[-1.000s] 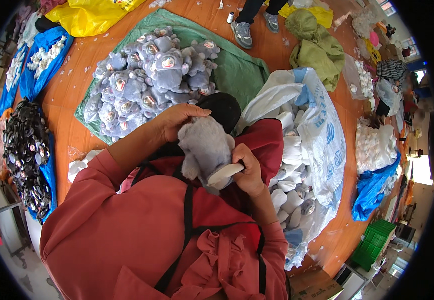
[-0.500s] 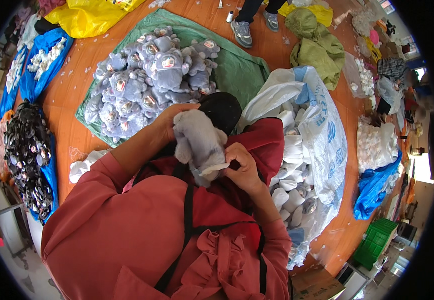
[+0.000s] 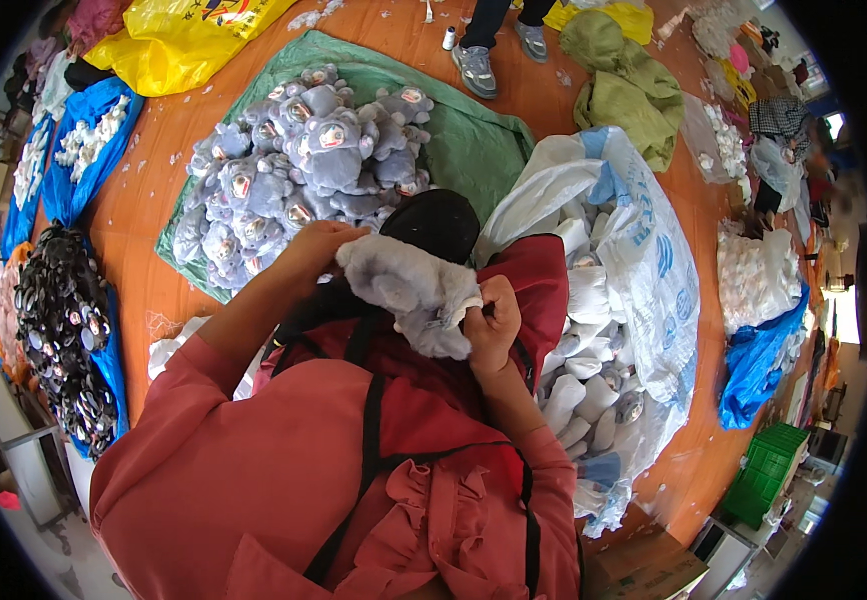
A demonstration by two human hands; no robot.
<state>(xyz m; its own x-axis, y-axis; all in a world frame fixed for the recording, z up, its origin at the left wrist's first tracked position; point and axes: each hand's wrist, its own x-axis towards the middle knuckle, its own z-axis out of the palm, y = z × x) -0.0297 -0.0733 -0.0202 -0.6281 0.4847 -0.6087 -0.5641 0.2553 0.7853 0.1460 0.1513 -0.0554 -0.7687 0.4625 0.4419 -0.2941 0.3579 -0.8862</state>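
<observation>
At the centre of the frame: a soft grey plush toy body (image 3: pixel 406 290) sits between the person's two hands, just above the red apron lap.
Long axis of the toy: it runs from upper left to lower right, from the left hand down toward the right hand, slightly tilted.
Left hand (image 3: pixel 319 250): it lies at the upper-left end of the toy, fingers curled over the fur and closed around that end; the thumb is hidden, so how firmly it clamps I cannot tell.
Right hand (image 3: pixel 494 322): it sits at the lower-right end, bunched into a loose fist, fingers pressed together and pinching a pale, whitish edge of the toy where the fur gives way to lining.
Nearer hand: both touch the toy; the right one is on the pale open end, the left only steadies the far end.
Above the hands: a heap of finished grey plush toys (image 3: pixel 304 175) rests on a green cloth sheet (image 3: pixel 474 150) spread on the orange floor (image 3: pixel 144 250), near but apart from the left hand.
Right of the hands: a large white woven sack (image 3: pixel 644 260) lies open, full of flat grey-and-white unstuffed skins (image 3: pixel 579 370), just beside the right forearm.
Far left edge: a dark pile of small shiny round parts (image 3: pixel 59 330) on blue sheeting, well apart.
</observation>
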